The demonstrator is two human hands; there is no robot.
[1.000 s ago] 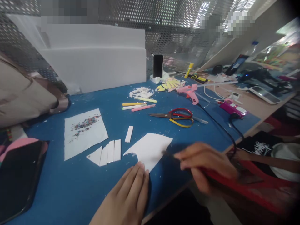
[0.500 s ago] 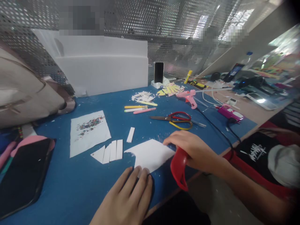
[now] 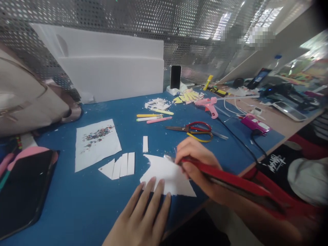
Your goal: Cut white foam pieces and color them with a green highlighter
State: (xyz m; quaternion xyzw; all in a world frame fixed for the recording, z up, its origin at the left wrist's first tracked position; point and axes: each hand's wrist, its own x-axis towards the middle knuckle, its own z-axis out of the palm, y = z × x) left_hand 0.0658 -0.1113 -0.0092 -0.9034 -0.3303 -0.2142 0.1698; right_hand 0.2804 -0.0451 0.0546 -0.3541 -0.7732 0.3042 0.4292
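My left hand [image 3: 143, 212] lies flat, fingers spread, with its fingertips pressing on the lower left part of a white board piece [image 3: 166, 174] that has a notched left edge. In my right hand [image 3: 198, 159] is a long red utility knife [image 3: 228, 176], its blade tip reaching the top edge of the board. Left of the board, several narrow white strips [image 3: 123, 165] lie side by side. One loose white strip [image 3: 145, 144] sits just above them. Scissors [image 3: 189, 128] with red and yellow handles rest beyond my right hand.
A paper with colourful bits [image 3: 97, 143] and a dark phone [image 3: 25, 191] lie to the left. Markers [image 3: 155, 118], white scraps [image 3: 157, 104], an upright phone [image 3: 175, 78] and a pink glue gun [image 3: 208, 106] stand further back. A black cord [image 3: 237, 141] runs along the right.
The board piece has turned and shifted slightly right. My right hand has swung the red knife round so its tip now meets the board's top edge. My left hand stays on the board.
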